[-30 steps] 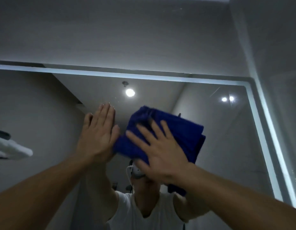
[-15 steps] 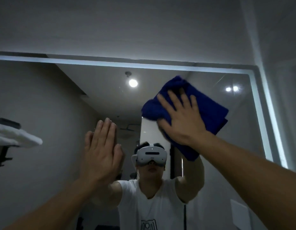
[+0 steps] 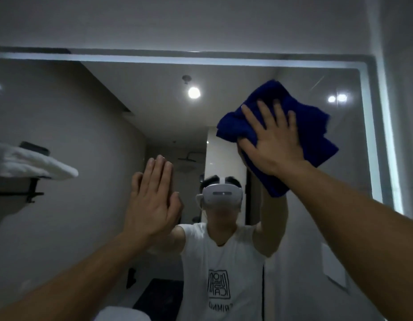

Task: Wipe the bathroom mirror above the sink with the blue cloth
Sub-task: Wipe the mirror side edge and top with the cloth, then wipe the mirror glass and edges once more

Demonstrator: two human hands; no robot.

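One blue cloth [image 3: 314,126], bunched into loose folds, lies against the upper right part of the mirror [image 3: 80,126], near its lit top-right corner. The right hand [image 3: 273,144] presses it to the glass with fingers straight and spread, thumb out to the left. Cloth edges stick out above, right of and below the hand. Lower and to the left, well apart from the cloth, the left hand [image 3: 152,202] is raised with palm toward the glass, fingers straight and close together; whether it touches the glass I cannot tell. A bright strip [image 3: 177,60] runs along the mirror's top and right edges. In the reflection stand a white-shirted person [image 3: 224,262] wearing a white headset [image 3: 220,196], a round ceiling light [image 3: 193,92], and a folded white towel [image 3: 31,163] on a dark rack [image 3: 33,193] at the left.
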